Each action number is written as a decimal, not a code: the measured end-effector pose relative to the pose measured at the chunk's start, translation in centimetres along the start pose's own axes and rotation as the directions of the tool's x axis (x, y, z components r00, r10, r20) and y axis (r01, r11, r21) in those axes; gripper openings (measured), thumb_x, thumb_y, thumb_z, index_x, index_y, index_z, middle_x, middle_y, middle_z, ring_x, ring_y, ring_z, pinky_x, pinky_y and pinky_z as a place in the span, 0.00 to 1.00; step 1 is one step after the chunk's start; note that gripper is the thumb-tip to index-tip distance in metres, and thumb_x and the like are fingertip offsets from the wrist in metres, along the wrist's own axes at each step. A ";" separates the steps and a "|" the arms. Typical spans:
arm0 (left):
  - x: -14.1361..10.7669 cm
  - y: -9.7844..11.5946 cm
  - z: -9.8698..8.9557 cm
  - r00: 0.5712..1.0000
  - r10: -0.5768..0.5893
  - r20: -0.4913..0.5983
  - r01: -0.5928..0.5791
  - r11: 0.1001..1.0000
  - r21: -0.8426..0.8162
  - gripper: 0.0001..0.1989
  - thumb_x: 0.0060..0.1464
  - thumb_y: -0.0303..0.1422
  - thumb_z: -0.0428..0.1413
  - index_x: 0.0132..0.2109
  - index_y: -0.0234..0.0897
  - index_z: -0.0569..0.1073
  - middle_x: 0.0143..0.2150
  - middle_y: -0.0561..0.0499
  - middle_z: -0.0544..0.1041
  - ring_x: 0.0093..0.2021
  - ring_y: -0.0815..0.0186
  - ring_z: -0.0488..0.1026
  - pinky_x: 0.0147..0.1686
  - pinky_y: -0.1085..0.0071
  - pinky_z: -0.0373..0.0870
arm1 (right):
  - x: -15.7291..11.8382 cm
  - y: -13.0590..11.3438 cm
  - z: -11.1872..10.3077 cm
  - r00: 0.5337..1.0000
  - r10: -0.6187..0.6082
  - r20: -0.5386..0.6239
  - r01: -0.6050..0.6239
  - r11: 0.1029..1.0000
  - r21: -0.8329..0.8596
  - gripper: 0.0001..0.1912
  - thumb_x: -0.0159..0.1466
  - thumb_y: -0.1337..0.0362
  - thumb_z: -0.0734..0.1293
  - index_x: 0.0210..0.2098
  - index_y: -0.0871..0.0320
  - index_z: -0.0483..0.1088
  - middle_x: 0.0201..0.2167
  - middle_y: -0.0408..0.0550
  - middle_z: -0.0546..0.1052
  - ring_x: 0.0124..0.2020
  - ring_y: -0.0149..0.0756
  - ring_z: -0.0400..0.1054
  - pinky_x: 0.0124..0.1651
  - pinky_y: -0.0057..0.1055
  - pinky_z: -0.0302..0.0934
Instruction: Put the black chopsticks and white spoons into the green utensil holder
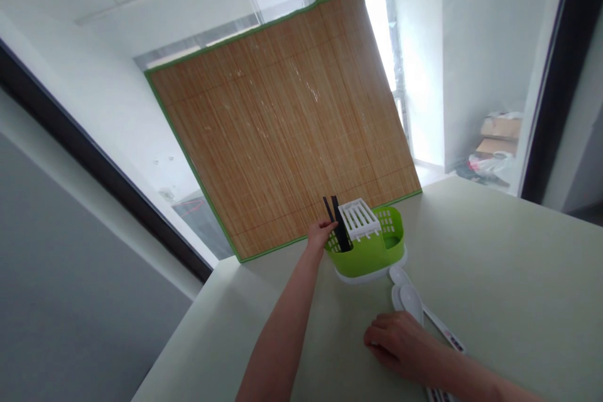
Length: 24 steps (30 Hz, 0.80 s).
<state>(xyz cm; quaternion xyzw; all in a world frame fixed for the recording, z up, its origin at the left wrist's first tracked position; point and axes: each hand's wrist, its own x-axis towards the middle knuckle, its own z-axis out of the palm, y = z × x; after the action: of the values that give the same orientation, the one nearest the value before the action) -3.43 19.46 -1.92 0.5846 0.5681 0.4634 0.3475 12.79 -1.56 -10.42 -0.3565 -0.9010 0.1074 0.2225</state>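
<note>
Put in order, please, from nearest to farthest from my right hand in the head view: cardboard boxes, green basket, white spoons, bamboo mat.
1. White spoons: right by the right hand, partly hidden by it.
2. Green basket: ahead, to the left.
3. Bamboo mat: upright behind the basket.
4. Cardboard boxes: far background, right.

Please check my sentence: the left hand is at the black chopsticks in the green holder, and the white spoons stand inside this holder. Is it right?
Not quite: the white spoons are not inside the green holder. The head view shows them lying on the table by the right hand. The left hand is indeed at the black chopsticks.
</note>
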 end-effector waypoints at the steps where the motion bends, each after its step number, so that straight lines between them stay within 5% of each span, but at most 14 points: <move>1: -0.1 0.0 0.0 1.000 0.000 0.004 0.000 1.000 -0.005 0.16 0.39 0.42 0.66 0.30 0.33 0.77 0.31 0.44 0.78 0.30 0.64 0.73 0.27 0.73 0.66 | 0.0 0.0 0.0 1.000 0.002 0.003 -0.002 1.000 0.002 0.08 0.63 0.69 0.59 0.36 0.55 0.69 0.31 0.43 0.76 0.33 0.34 0.69 0.32 0.30 0.50; 24: 0.1 0.7 -0.2 0.985 -0.137 0.103 0.148 0.983 -0.108 0.22 0.34 0.46 0.68 0.31 0.32 0.79 0.31 0.40 0.79 0.29 0.62 0.75 0.27 0.70 0.68 | 0.0 -0.2 -0.2 1.000 -0.004 0.023 0.005 0.999 -0.032 0.06 0.63 0.69 0.60 0.33 0.55 0.67 0.30 0.42 0.76 0.32 0.34 0.69 0.32 0.30 0.50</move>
<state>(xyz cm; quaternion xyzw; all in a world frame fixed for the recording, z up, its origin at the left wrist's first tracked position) -3.42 19.44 -1.16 0.5428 0.5635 0.4410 0.4397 12.76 -1.65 -10.18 -0.3569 -0.9058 0.0967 0.2068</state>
